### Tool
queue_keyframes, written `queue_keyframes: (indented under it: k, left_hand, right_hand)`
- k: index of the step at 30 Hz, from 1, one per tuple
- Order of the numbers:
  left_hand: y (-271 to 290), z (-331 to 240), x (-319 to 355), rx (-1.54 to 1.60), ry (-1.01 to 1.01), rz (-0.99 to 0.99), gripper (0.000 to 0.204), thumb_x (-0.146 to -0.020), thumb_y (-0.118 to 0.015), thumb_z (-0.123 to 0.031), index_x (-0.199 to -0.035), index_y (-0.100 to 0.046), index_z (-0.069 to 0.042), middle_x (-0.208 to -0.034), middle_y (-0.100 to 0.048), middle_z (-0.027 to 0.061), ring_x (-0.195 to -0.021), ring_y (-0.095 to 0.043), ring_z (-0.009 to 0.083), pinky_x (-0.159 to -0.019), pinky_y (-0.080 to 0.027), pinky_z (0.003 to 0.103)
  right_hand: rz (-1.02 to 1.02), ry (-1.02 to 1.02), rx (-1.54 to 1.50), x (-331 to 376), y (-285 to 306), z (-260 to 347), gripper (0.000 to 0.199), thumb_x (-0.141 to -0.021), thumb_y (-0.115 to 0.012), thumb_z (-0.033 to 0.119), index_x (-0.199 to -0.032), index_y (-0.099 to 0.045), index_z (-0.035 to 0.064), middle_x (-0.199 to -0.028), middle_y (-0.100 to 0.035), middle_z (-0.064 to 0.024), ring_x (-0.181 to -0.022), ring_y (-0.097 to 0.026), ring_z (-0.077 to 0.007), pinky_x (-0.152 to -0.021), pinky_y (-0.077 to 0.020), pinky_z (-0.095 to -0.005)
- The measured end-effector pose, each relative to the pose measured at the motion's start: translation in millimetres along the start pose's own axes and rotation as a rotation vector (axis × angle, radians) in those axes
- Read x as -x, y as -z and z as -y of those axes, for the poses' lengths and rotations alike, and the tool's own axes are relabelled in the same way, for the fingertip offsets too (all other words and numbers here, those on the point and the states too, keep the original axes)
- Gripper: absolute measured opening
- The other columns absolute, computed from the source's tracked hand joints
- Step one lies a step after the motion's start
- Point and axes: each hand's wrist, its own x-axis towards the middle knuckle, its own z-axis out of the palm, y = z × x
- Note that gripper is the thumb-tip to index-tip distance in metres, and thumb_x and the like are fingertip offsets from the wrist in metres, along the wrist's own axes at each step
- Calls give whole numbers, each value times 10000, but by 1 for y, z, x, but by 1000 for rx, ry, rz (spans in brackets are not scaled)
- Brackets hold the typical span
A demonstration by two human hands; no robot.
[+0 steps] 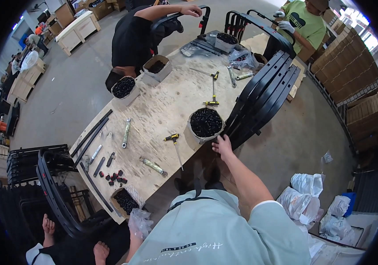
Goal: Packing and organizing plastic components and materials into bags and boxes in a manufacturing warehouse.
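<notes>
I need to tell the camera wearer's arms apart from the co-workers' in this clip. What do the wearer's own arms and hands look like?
Only the right arm shows clearly: a bare forearm, with a short, pale grey-green T-shirt sleeve ending above the elbow. The right hand is bare, with no glove, watch or ring visible. The left hand and arm are out of view below the shirt, apart from a strip of bare arm.

We see our right arm stretched forward, bare below a short sleeve, the right hand (222,145) seemingly loose-fingered, palm down; the left hand is hidden.
</notes>
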Motion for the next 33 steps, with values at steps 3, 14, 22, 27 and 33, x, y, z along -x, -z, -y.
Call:
queue_keyframes:
  k: [3, 14, 22, 27, 33]
  left_hand:
    - [107, -51, -70, 611, 69, 67, 137, -839, -438, -208, -815, -537, -117, -797, -596, 64, -794, -590, 236, -711, -466, 352]
    - [214, -109, -176, 2555, 606, -247, 302, -890, -553, -289, -989, -597, -7, -830, -640, 119, -629, -625, 246, -547, -530, 372]
    - [405, -149, -324, 1936, 239, -220, 639, -832, -642, -234, -1364, -374, -3, -998, -647, 153, -848, -616, 155, -739, -493, 281]
    - [464, -238, -434, 2001, 73, -270, 801, -771, -697, -283, -1381, -298, 49, -1132, -590, 207, -1001, -593, 238, -862, -471, 322]
    - [457, -290, -438, 1953, -22, -360, 849, -722, -726, -327, -1337, -321, 96, -1261, -503, 257, -1156, -514, 310, -976, -408, 356]
  right_hand:
    - [-75, 130, 52, -13, 3, 19, 524, -931, -498, 217, -1391, -286, 84, -1097, -548, -117, -723, -599, -192, -582, -523, -302]
    - [32, 226, 546, 13, -45, -7, 521, -814, -471, 124, -1295, -378, -52, -948, -629, -243, -809, -654, -302, -682, -521, -394]
    - [48, 240, 587, 10, -41, -34, 566, -797, -483, 181, -1306, -377, -41, -999, -615, -280, -967, -599, -396, -873, -445, -444]
    - [-85, 432, 640, -8, 2, -56, 470, -800, -473, 88, -1261, -452, 0, -1014, -616, -191, -748, -661, -235, -541, -539, -322]
    - [27, 323, 860, 39, 24, -12, 597, -810, -461, 216, -1325, -363, -69, -1205, -520, -302, -1124, -507, -414, -975, -389, -421]
